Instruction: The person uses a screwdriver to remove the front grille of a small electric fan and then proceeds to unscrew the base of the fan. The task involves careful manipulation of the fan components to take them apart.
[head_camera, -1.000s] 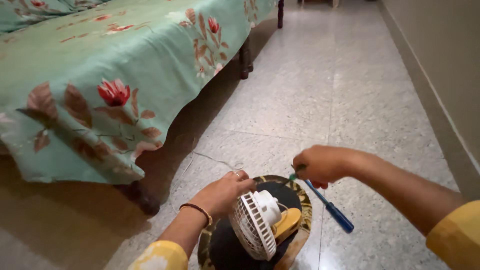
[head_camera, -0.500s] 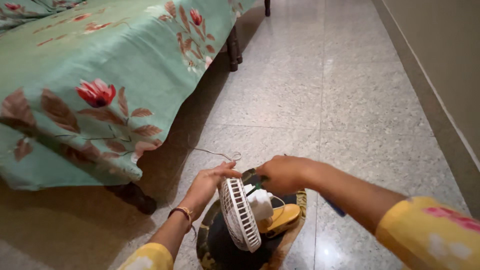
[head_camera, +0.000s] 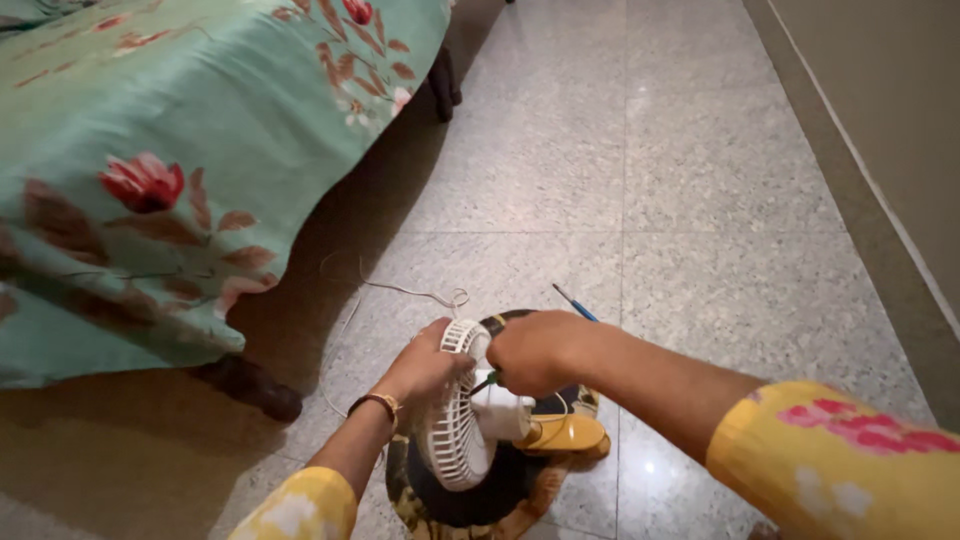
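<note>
Small white table fan (head_camera: 455, 405) w/ yellow base (head_camera: 570, 435) sits on round dark mat (head_camera: 480, 500), on floor nr bed (head_camera: 150, 150). Left hand (head_camera: 425, 362) grips grille rim. Right hand (head_camera: 540, 352), fisted round screwdriver (head_camera: 573, 300), touches motor housing (head_camera: 500, 412).

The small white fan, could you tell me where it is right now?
Low centre of the head view, the small white fan stands on a round dark stool, between both hands.

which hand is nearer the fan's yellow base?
Right. The right hand is closed round a screwdriver at the white motor housing, just above the yellow base. The left hand grips the white grille on the far side of the fan.
</note>
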